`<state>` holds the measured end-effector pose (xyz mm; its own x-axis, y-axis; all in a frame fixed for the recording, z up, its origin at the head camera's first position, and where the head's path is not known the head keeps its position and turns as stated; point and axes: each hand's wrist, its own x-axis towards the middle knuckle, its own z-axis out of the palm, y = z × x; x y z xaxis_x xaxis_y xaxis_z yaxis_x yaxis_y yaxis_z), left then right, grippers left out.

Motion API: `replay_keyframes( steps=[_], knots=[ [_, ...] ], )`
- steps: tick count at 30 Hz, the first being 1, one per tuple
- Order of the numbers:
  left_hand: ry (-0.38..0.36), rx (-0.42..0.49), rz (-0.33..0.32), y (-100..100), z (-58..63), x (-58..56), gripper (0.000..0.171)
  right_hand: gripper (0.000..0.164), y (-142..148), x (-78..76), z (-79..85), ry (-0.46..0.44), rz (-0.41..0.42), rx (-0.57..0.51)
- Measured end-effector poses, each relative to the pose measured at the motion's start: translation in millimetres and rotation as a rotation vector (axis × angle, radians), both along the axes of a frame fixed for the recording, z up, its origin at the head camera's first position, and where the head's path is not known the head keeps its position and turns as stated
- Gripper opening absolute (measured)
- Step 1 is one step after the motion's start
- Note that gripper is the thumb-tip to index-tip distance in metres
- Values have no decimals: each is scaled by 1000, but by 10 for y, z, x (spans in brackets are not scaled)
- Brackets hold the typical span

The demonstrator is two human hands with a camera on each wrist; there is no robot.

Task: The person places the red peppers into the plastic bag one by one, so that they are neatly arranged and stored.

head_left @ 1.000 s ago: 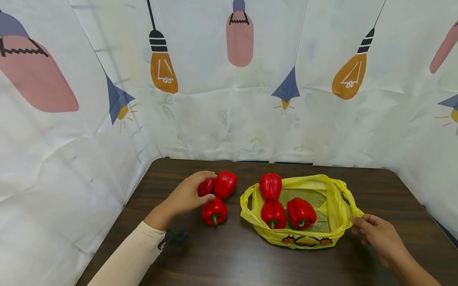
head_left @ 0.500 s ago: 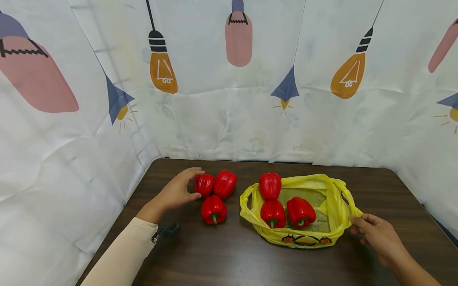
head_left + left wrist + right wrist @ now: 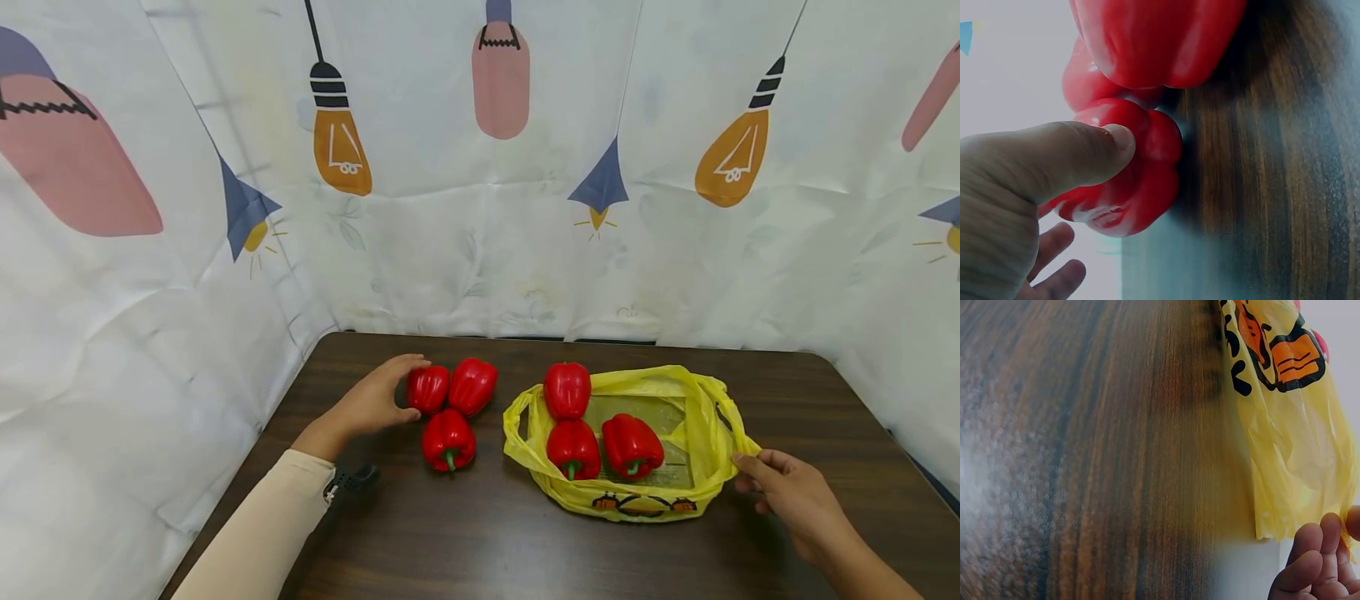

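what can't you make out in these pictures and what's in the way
Left wrist view: whether the left hand grips the back-left pepper; its thumb and the pepper itself hide the contact.
Right wrist view: most of the right hand, cut off by the bottom and right edges.
Right wrist view: the bagged peppers, mostly hidden by the yellow bag.
Head view: the left sleeve's upper part, cut off by the bottom edge.

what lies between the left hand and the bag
The head view shows three red peppers there, then a bare strip of table before the bag.
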<state>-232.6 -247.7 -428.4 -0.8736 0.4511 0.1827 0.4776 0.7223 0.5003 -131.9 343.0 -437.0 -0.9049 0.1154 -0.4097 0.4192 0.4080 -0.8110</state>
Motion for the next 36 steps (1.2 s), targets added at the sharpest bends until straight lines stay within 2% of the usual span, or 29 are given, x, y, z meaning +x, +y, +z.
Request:
replay_keyframes(
  steps=[12,22,29,36],
  knots=[
    [-2,-19,-29,19,-18,-54,72,48,3,9,-5,6,-4,13],
    [59,-20,28,-60,-51,-47,69,50,9,5,-15,4,3,5],
    [104,105,59,-131,47,-37,69,50,12,-7,-18,0,-2,11],
    [143,119,61,-99,187,-34,67,51,3,-1,-19,7,6,21]
  ],
)
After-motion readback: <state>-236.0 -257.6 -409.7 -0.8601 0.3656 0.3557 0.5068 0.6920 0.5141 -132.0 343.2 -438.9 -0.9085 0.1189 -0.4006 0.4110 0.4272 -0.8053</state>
